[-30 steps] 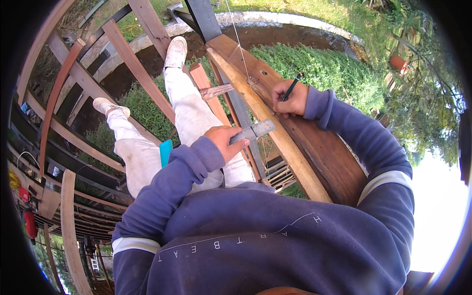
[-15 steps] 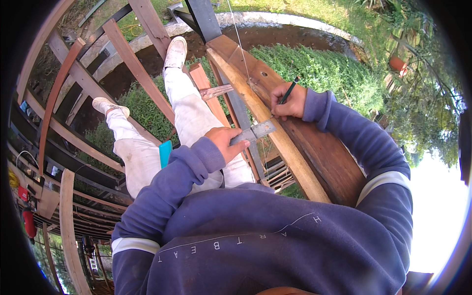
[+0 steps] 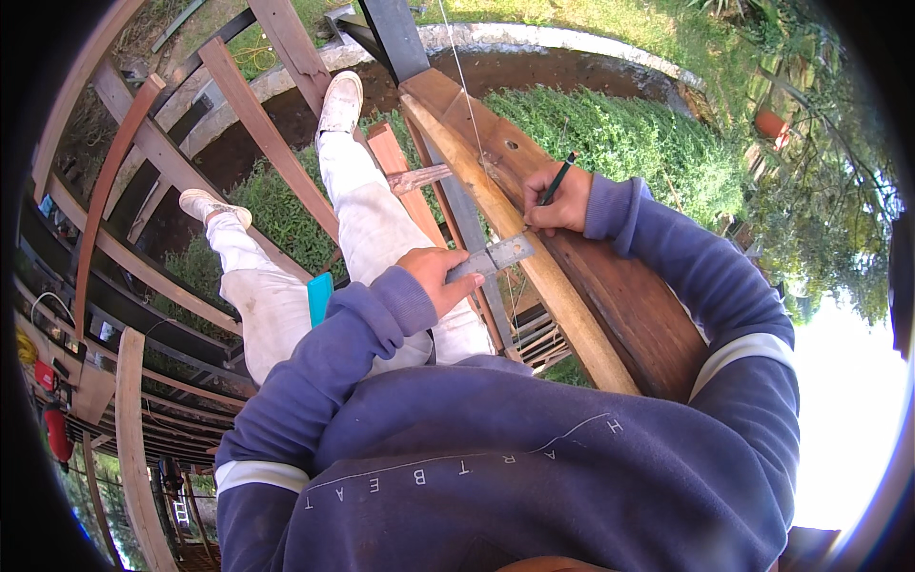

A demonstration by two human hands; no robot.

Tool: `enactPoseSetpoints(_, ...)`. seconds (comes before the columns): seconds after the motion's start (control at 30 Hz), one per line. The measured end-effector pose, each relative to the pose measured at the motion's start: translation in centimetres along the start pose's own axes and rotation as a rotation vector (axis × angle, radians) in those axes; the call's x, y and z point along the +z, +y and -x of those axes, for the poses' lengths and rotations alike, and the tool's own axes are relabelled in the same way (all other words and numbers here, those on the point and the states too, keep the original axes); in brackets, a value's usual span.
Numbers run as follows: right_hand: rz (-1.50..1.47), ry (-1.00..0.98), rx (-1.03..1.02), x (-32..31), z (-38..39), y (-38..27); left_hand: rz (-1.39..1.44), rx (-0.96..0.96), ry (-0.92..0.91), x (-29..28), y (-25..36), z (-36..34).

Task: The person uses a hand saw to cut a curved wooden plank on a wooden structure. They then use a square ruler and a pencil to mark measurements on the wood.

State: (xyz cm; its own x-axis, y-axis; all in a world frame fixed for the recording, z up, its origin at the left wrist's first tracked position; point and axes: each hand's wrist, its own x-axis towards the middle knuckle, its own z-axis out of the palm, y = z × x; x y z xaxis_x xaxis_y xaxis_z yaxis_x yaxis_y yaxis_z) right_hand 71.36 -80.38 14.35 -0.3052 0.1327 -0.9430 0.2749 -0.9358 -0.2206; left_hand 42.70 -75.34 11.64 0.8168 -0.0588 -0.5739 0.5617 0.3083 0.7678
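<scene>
My left hand (image 3: 438,278) grips a flat grey metal plate (image 3: 510,252) with a hole near its end, thumb on top and fingers beneath. The far end of that plate lies across the pale top edge of a long wooden beam (image 3: 581,329). Just beyond the plate, my right hand (image 3: 559,198) is closed round a dark green pencil (image 3: 566,170), held as for writing. Its lower tip points down at the pale edge beside the plate, mostly hidden by my fingers. A thin string (image 3: 464,81) runs down to the beam.
My legs in white trousers (image 3: 367,200) stretch over an open frame of wooden joists (image 3: 262,124). Green plants grow below, between the joists. A dark post (image 3: 396,43) stands at the beam's far end. A red power tool (image 3: 55,429) is at the left.
My right hand with the pencil has shifted very slightly left and away from me. The left hand and the metal plate stay in place.
</scene>
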Motion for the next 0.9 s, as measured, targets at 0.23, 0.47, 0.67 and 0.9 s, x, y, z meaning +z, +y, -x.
enactPoseSetpoints(0.23, 0.012, -0.009, 0.007, -0.07, 0.01, -0.02, -0.022, 0.007, 0.005, -0.03, 0.07, 0.01)
enactPoseSetpoints(0.47, -0.002, 0.008, -0.001, 0.12, 0.07, -0.06, -0.026, 0.015, 0.038, 0.33, -0.22, 0.11)
enactPoseSetpoints(0.67, 0.001, -0.01, 0.022, -0.02, 0.04, -0.1, -0.018, -0.004, -0.012, 0.16, 0.0, 0.07)
enactPoseSetpoints(0.9, 0.01, -0.018, 0.022, -0.01, 0.09, -0.29, -0.023, 0.016, 0.007, 0.05, 0.16, 0.04)
